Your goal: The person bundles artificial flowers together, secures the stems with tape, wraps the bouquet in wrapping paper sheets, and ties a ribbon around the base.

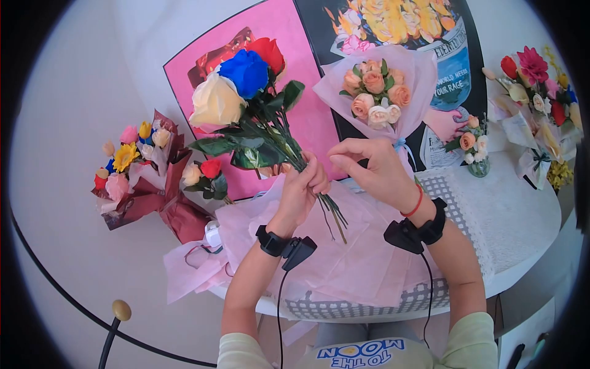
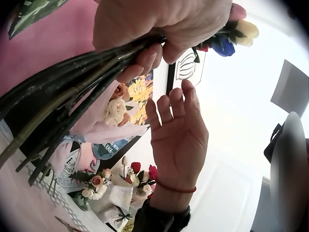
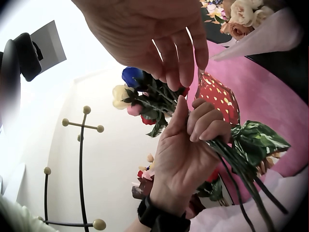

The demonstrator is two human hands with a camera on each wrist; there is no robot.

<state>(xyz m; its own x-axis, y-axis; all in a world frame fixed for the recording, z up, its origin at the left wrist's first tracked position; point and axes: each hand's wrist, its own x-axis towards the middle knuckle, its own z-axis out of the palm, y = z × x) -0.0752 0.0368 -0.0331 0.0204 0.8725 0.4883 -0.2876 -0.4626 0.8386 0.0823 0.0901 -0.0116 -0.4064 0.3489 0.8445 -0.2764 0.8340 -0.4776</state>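
Observation:
In the head view my left hand (image 1: 302,186) grips a bunch of artificial roses by their long green stems. A cream rose (image 1: 216,99), a blue rose (image 1: 244,72) and a red rose (image 1: 267,55) show at its top, and the right wrist view adds a pink rose (image 3: 134,110). The bundled stems (image 2: 58,96) run out below the left hand's curled fingers. Just to the right of the bunch is my right hand (image 1: 382,171), raised and holding nothing. Its fingers are extended in the left wrist view, apart from the stems.
Pink wrapping paper (image 1: 344,258) lies over the white table (image 1: 522,215). Behind stands a wrapped peach rose bouquet (image 1: 375,92) against painted boards. A burgundy-wrapped bouquet (image 1: 172,197) is at left, a small glass vase (image 1: 478,167) and another bouquet (image 1: 538,117) at right. Scissors (image 2: 67,224) lie near the vase.

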